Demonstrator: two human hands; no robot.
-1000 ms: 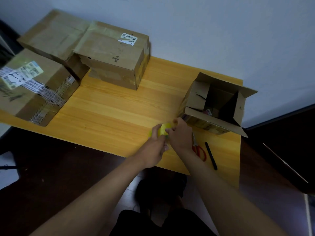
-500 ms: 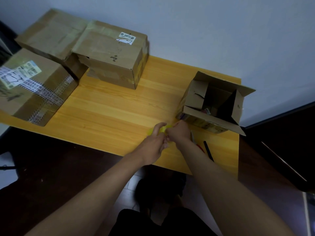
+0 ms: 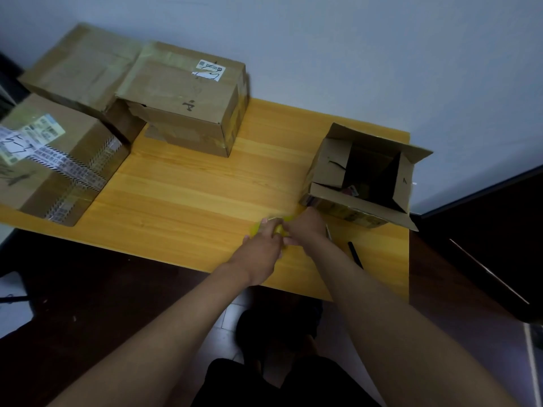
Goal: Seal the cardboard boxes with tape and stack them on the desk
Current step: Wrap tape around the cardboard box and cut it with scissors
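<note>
A yellow tape roll sits between both hands above the desk's front part. My left hand grips the roll from the left and below. My right hand pinches at the roll's right side, mostly hiding it. An open cardboard box with raised flaps stands just beyond the hands at the right. Three closed boxes sit at the left: one with a label at the back middle, one flat behind it, one with striped tape at the left edge.
The wooden desk ends at the wall behind. A black pen lies on the desk right of my right wrist, and a bit of scissors shows beside it. Dark floor lies below the front edge.
Both hands with the tape roll have stayed close together and edged slightly toward the open box. My right arm now hides the red scissor handles seen earlier.
</note>
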